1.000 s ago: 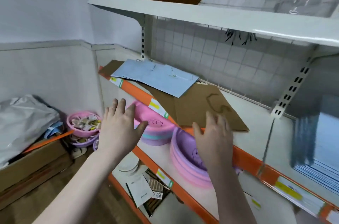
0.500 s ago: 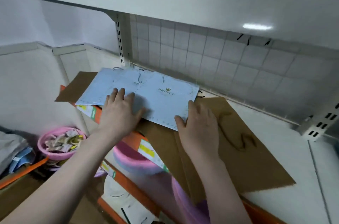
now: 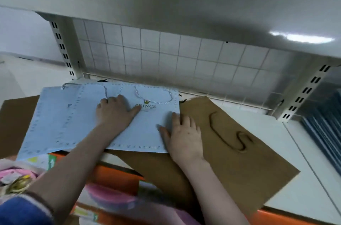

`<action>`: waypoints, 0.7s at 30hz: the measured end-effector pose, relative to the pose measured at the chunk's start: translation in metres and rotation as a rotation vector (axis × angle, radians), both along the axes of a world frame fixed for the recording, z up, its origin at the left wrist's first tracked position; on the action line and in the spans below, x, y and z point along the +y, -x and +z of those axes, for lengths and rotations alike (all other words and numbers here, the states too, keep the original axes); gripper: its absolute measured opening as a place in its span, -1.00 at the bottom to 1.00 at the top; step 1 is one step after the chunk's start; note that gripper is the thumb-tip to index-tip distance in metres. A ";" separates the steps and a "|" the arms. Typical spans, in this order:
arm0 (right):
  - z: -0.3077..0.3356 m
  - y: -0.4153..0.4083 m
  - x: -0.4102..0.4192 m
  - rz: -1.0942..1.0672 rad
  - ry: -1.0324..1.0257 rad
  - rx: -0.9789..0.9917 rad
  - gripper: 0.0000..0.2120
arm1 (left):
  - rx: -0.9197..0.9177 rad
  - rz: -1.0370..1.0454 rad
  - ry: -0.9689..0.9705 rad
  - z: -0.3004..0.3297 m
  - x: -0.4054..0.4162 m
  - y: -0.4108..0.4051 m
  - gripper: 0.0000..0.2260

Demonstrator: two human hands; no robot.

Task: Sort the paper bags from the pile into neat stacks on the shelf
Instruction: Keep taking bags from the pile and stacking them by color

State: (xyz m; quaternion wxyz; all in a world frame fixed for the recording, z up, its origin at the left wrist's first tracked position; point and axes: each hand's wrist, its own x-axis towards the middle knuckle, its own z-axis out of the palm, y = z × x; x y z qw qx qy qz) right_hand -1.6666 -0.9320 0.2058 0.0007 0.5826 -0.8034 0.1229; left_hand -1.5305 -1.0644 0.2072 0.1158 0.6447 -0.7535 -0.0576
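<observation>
Both palms are lying flat, fingers straight, nothing pinched: we are pressing our left hand (image 3: 116, 112) on the middle of the top light-blue paper bag (image 3: 147, 132), thumb beside its printed logo, and resting our right hand (image 3: 182, 136) across that bag's right edge, partly on the brown paper bag (image 3: 230, 165) beneath. Blue bags are lying overlapped on the white shelf (image 3: 304, 178), a second blue bag (image 3: 55, 119) showing at the left, both overhanging the orange shelf edge (image 3: 118, 176). Brown bag is lying flat with its cord handle (image 3: 228, 136) on top, one corner past the edge.
</observation>
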 end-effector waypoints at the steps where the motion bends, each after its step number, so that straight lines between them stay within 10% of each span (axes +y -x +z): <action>1: -0.003 -0.004 -0.002 -0.032 0.004 -0.019 -0.40 | 0.007 0.006 0.031 -0.003 -0.001 0.000 -0.35; 9: -0.009 -0.002 -0.009 -0.037 0.039 -0.008 -0.16 | 0.421 0.038 0.014 -0.009 -0.010 -0.012 -0.45; 13: -0.007 0.002 -0.007 -0.021 0.092 -0.107 -0.36 | 0.520 0.010 0.064 -0.010 -0.012 -0.013 -0.54; 21: 0.000 0.011 -0.005 -0.141 0.299 -0.582 -0.30 | 0.780 0.071 0.183 0.002 0.004 -0.008 -0.50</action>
